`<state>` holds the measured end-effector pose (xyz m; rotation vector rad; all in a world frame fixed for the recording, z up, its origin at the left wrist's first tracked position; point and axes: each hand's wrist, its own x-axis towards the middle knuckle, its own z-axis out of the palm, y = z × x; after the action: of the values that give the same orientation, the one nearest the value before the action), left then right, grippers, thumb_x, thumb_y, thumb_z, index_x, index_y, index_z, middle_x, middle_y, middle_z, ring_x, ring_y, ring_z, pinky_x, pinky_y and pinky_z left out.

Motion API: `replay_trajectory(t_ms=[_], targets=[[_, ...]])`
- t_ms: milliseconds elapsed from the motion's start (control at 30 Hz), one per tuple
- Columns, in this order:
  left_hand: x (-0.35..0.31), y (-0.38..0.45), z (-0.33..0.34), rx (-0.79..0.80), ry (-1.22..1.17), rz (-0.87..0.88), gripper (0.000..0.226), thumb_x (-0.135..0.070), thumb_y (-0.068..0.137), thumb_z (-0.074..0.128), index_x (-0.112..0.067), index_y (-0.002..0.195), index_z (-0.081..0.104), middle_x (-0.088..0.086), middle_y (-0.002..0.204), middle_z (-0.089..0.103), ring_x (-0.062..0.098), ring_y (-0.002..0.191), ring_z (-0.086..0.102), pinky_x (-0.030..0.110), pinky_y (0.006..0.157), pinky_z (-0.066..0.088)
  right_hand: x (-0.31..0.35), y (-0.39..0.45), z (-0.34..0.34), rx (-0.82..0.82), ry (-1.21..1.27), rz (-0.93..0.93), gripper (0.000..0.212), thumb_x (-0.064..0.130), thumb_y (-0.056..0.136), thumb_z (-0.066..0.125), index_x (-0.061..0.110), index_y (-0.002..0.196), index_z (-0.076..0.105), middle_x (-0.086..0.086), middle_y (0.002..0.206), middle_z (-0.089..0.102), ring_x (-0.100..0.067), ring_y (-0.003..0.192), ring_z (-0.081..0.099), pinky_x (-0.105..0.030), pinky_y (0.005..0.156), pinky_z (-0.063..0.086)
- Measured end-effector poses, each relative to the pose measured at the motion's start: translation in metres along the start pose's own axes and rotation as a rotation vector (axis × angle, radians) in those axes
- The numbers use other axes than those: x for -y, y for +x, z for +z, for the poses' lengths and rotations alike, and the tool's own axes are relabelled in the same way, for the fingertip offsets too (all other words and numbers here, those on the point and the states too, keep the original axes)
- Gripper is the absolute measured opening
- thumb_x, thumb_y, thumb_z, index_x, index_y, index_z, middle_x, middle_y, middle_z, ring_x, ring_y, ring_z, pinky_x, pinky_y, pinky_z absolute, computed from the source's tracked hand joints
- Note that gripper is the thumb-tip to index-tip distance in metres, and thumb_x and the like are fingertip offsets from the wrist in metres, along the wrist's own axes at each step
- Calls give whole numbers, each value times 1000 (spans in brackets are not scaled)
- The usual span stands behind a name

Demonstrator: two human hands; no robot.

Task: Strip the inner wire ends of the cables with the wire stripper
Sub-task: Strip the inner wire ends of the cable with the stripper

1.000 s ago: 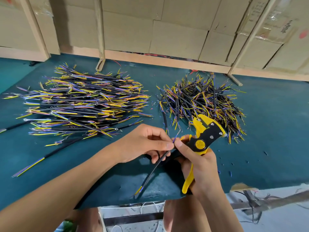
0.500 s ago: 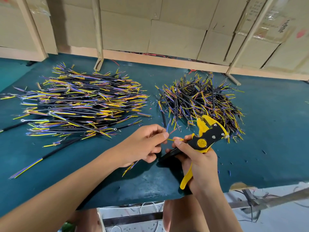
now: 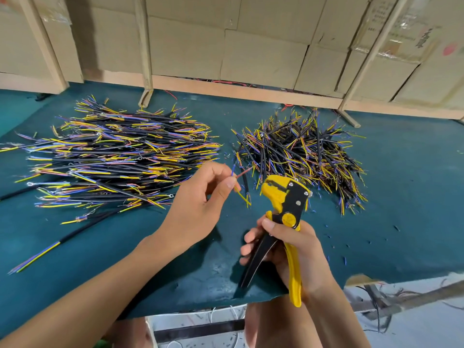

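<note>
My left hand [image 3: 200, 209], mid-frame, pinched a cable [image 3: 239, 194] between thumb and forefinger, its blue, red and yellow inner wires fanning out just left of the wire stripper [image 3: 283, 209]. My right hand [image 3: 288, 249], lower right of centre, was curled around the stripper's black and yellow handles, head pointing up. On the green worktop [image 3: 401, 197] lay one cable pile [image 3: 118, 159] at upper left and another pile [image 3: 301, 154] at upper right.

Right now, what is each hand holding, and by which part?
The left hand pinches a cable near its splayed inner wire ends, between thumb and fingers. The right hand grips the wire stripper by its handles.
</note>
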<state>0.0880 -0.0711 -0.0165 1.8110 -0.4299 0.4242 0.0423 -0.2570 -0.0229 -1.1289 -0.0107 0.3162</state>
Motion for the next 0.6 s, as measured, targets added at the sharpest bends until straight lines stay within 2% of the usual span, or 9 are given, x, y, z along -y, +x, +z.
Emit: replay_trajectory(t_ms=[100,233,333,433,533,600], targets=[[-1,1,-2,-26,-63,-6,6,-15,102,55,-14,97,58,-23,71,61,-3,56,51,8,57,35,-2,0,0,43,-65,-25,18,21,77,79,5,84,72,-28,84,67,-44,73,70,-48,65,59],[-1,-2,-2,59,152,152,3,-22,100,58,-24,98,59,-18,83,66,10,66,55,14,63,38,-3,-1,-3,102,-94,-8,31,27,78,86,3,89,71,-27,84,67,-45,72,69,-52,68,58],[4,-4,-4,116,275,198,6,-24,100,57,-20,103,60,-28,82,56,-2,68,50,12,64,35,-2,-1,-4,123,-96,16,37,28,75,89,1,91,70,-28,81,65,-44,70,69,-52,68,58],[7,-2,-10,117,364,246,9,-22,101,56,-14,105,60,-21,85,54,-4,68,46,19,63,35,0,-1,-3,120,-101,39,39,27,73,90,1,91,68,-27,78,63,-43,67,68,-53,67,58],[7,-2,-12,114,409,290,15,-22,102,53,-9,105,62,-10,93,62,8,68,46,30,64,44,1,0,-2,108,-119,49,33,22,73,88,0,88,68,-27,75,61,-42,64,66,-53,66,57],[4,-1,-12,106,465,333,21,-24,102,50,-8,105,63,-2,94,66,17,72,55,40,63,50,2,1,-1,117,-142,46,25,17,76,81,0,86,67,-27,73,60,-41,61,65,-53,65,56]])
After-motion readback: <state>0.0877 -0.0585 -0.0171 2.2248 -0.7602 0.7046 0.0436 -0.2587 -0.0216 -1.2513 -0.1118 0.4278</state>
